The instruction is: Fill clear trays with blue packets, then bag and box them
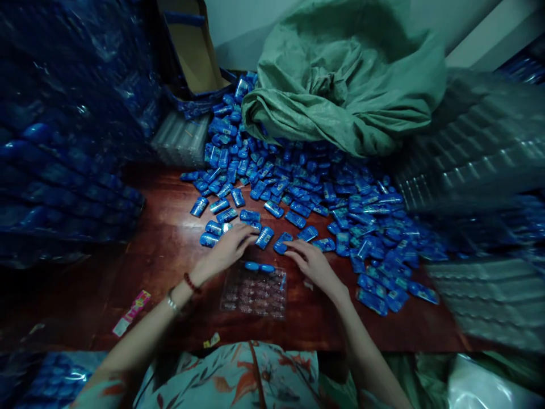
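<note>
Floral lap [238,375] nearest, then clear tray [254,291] on table [162,255] with only two packs [259,266] seated in top row, rest unfilled; left hand [227,248] and right hand [313,262], fingers loosely spread, resting on loose packs [298,199] beyond tray.

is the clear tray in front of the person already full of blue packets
No, the clear tray holds only two blue packets at its far edge, and its other pockets look empty.
</note>
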`<state>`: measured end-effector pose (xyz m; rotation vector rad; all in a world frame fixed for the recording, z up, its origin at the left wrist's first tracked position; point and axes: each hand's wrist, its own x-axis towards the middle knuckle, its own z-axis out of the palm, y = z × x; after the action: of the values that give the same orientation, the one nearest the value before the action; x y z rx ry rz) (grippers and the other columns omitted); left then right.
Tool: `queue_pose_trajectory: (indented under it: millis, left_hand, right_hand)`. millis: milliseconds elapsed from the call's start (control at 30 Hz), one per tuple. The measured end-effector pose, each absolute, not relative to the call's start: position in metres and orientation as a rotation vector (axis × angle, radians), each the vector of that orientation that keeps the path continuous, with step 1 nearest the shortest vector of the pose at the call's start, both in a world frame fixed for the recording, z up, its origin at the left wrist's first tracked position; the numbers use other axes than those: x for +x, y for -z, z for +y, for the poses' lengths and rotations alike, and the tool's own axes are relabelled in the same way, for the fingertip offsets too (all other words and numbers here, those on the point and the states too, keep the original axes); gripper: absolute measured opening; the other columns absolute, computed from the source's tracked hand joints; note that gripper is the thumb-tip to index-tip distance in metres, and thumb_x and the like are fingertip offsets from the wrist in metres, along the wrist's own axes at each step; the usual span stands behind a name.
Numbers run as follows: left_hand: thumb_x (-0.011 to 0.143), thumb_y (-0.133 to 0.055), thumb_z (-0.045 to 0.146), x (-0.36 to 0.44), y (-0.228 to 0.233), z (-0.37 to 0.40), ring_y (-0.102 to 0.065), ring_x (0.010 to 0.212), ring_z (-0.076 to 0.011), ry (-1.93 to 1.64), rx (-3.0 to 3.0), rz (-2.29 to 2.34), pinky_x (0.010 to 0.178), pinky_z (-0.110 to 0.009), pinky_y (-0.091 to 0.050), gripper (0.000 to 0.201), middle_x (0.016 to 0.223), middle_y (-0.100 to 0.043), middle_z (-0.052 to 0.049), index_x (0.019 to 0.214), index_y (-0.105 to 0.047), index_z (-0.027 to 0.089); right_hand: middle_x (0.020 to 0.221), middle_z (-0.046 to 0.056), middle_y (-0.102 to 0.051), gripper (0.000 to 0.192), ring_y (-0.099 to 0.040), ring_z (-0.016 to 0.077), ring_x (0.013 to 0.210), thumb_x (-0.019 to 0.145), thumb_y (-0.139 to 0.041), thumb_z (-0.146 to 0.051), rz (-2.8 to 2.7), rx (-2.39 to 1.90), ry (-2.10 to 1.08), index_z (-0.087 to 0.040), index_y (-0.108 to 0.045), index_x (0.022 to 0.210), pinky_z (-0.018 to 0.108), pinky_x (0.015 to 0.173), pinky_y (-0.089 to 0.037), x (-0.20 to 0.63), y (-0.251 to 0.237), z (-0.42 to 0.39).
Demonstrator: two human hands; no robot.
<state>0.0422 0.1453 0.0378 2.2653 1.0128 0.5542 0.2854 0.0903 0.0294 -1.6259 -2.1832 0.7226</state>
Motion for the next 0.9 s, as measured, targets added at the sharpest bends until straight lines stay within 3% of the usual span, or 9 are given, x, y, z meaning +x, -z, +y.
queue_pose_trajectory:
  millis: [67, 133, 200, 400, 567, 667, 800, 900]
  left_hand:
    - [0.088, -0.051, 0.022, 0.060, -0.032, 0.168, -0.055, 0.102, -0.0227, -0.415, 2.370, 1.034, 0.089, -0.037, -0.043, 0.025, 0.110, -0.059, -0.010, 0.112, -0.055, 0.017]
    - [0.075, -0.067, 0.021, 0.078, -0.025, 0.187, -0.054, 0.102, -0.0277, -0.163, 2.504, 1.025, 0.085, -0.039, -0.043, 0.039, 0.111, -0.058, -0.013, 0.112, -0.055, 0.015]
    - [0.064, -0.076, 0.019, 0.093, -0.020, 0.199, -0.054, 0.100, -0.0301, 0.040, 2.572, 0.981, 0.083, -0.039, -0.042, 0.047, 0.108, -0.058, -0.015, 0.107, -0.057, 0.013]
    - [0.057, -0.080, 0.017, 0.100, -0.024, 0.208, -0.055, 0.098, -0.0284, 0.110, 2.558, 0.899, 0.080, -0.034, -0.042, 0.056, 0.106, -0.060, -0.012, 0.106, -0.053, 0.013]
    - [0.082, -0.055, 0.014, 0.065, -0.037, 0.187, -0.059, 0.087, -0.0210, -0.366, 2.379, 0.966, 0.074, -0.030, -0.045, 0.021, 0.093, -0.063, -0.007, 0.103, -0.052, 0.015]
    - [0.087, -0.052, 0.025, 0.023, -0.045, 0.145, -0.060, 0.087, -0.0175, -0.771, 2.158, 1.166, 0.078, -0.028, -0.046, 0.018, 0.097, -0.063, -0.005, 0.103, -0.053, 0.017]
    - [0.084, -0.058, 0.031, -0.017, -0.040, 0.074, -0.061, 0.080, -0.0154, -0.865, 1.945, 1.336, 0.074, -0.026, -0.049, 0.017, 0.088, -0.065, -0.002, 0.096, -0.057, 0.019]
    - [0.085, -0.058, 0.027, -0.013, -0.020, 0.037, -0.062, 0.083, -0.0155, -0.894, 1.907, 1.310, 0.077, -0.026, -0.050, 0.012, 0.089, -0.064, -0.004, 0.093, -0.057, 0.018]
  right_hand:
    - [0.119, 0.009, -0.059, 0.039, -0.054, 0.0212, 0.106, 0.086, -0.048, -0.013, -2.314, -1.683, -0.550, -0.024, -0.056, 0.123, 0.037, 0.087, -0.046, 0.286, -0.022, 0.099]
    - [0.130, 0.009, -0.051, 0.055, -0.049, 0.0236, 0.112, 0.080, -0.047, -0.001, -2.516, -1.697, -0.396, -0.026, -0.050, 0.129, 0.037, 0.084, -0.045, 0.281, -0.017, 0.107]
    - [0.130, 0.009, -0.051, 0.059, -0.048, 0.0243, 0.111, 0.078, -0.043, 0.003, -2.676, -1.681, -0.285, -0.026, -0.049, 0.129, 0.037, 0.081, -0.044, 0.274, -0.015, 0.112]
    - [0.105, 0.013, -0.059, 0.029, -0.053, 0.0241, 0.099, 0.083, -0.047, -0.011, -2.747, -1.617, -0.227, -0.013, -0.055, 0.111, 0.036, 0.083, -0.043, 0.282, -0.013, 0.109]
    - [0.093, 0.008, -0.061, 0.024, -0.060, 0.0203, 0.081, 0.087, -0.050, -0.030, -2.225, -1.679, -0.513, -0.016, -0.051, 0.107, 0.031, 0.070, -0.048, 0.312, -0.010, 0.082]
    - [0.089, 0.004, -0.063, 0.024, -0.061, 0.0175, 0.074, 0.086, -0.052, -0.037, -1.758, -1.728, -0.667, -0.021, -0.051, 0.104, 0.030, 0.068, -0.050, 0.312, -0.007, 0.048]
    - [0.100, 0.005, -0.064, 0.020, -0.063, 0.0189, 0.091, 0.090, -0.044, -0.028, -1.630, -1.592, -0.852, -0.024, -0.054, 0.107, 0.033, 0.079, -0.052, 0.277, 0.001, 0.007]
    - [0.108, 0.007, -0.063, 0.027, -0.059, 0.0186, 0.103, 0.091, -0.039, -0.020, -1.703, -1.492, -0.769, -0.024, -0.055, 0.113, 0.034, 0.090, -0.049, 0.249, 0.010, -0.002]
